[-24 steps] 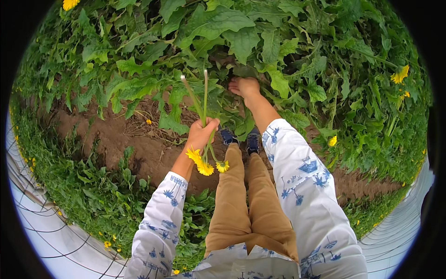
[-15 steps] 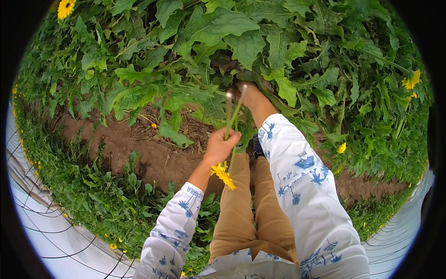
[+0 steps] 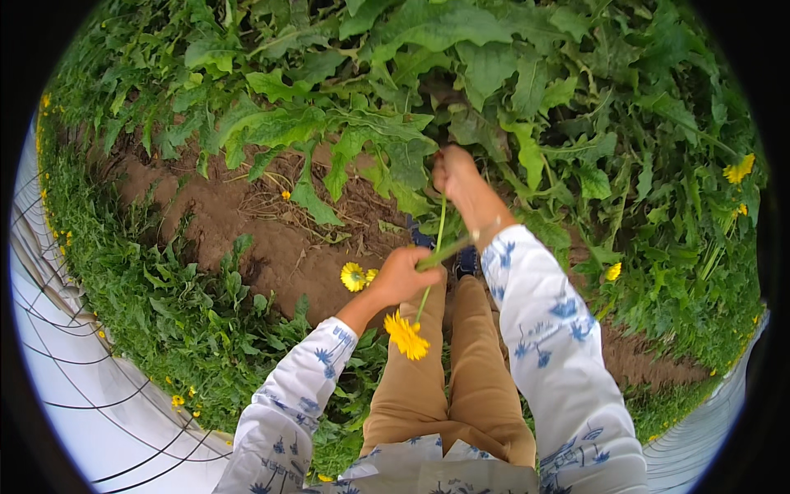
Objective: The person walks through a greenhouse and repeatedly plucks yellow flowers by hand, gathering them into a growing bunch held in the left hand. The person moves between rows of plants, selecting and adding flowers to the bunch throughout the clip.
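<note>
My left hand (image 3: 401, 277) is closed round a few green stems, whose free ends stick out toward my right forearm. Two yellow daisy-like flowers (image 3: 354, 277) show on the other side of that hand. A further yellow flower (image 3: 407, 334) hangs head down over my trouser leg. Its thin stem (image 3: 441, 226) runs up past the left fingers to my right hand (image 3: 455, 174). The right fingers are closed on the upper end of this stem, at the edge of the leafy plants (image 3: 387, 136); leaves and shade partly hide the fingertips.
Broad toothed leaves fill the far side. A brown soil path (image 3: 271, 263) with dry plant litter crosses in front of my shoes (image 3: 467, 262). More yellow flowers (image 3: 739, 170) stand at the right. White sheeting (image 3: 74, 395) with dark lines curves along the lower left.
My right hand has come out from among the leaves with a flower stem. The left hand has turned, swinging its stems toward the right and its flowers to the left.
</note>
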Tool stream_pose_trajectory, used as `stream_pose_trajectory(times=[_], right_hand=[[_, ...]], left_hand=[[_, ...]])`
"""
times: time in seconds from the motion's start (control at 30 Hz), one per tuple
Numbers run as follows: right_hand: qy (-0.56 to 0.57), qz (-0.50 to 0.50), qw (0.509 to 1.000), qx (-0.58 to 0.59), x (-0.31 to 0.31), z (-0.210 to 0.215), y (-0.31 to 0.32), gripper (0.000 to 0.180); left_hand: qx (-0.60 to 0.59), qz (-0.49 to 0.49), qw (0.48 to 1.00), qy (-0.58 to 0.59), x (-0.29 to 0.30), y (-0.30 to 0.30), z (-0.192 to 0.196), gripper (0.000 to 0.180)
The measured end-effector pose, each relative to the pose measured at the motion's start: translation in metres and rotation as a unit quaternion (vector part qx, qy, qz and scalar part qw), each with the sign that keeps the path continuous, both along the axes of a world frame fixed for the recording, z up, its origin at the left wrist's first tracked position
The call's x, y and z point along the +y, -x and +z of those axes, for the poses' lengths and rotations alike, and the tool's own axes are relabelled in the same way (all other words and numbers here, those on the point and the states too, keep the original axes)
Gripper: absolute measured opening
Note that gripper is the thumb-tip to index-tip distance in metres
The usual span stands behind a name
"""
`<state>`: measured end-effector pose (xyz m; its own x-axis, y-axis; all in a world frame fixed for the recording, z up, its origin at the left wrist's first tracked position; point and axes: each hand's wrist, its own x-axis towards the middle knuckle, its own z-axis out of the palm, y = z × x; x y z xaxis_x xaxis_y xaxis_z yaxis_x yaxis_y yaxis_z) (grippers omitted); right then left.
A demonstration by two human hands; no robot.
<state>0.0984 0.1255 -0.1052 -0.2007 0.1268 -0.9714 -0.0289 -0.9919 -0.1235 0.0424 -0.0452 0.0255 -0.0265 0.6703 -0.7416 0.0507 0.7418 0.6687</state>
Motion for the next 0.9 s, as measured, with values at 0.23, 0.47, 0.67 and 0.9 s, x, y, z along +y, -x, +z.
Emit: stream_pose_trajectory(times=[0.23,0.47,0.67,0.9], right_hand=[[-0.046,-0.119,0.974,0.187,-0.036,0.190,-0.026,0.024],[-0.230,-0.075,0.936,0.256,-0.069,0.347,-0.028,0.021],[-0.502,0.170,0.819,0.219,-0.068,0.436,-0.039,0.024],[-0.563,0.160,0.794,0.163,-0.047,0.505,-0.124,0.038]], left_hand=[[-0.016,0.121,0.993,0.005,-0.023,0.013,0.077,0.017],[-0.067,0.200,0.972,-0.100,0.010,0.011,0.211,0.015],[0.044,0.239,0.942,-0.232,0.009,0.001,0.301,0.012],[-0.011,0.456,0.822,-0.342,-0.063,0.063,0.376,0.034]])
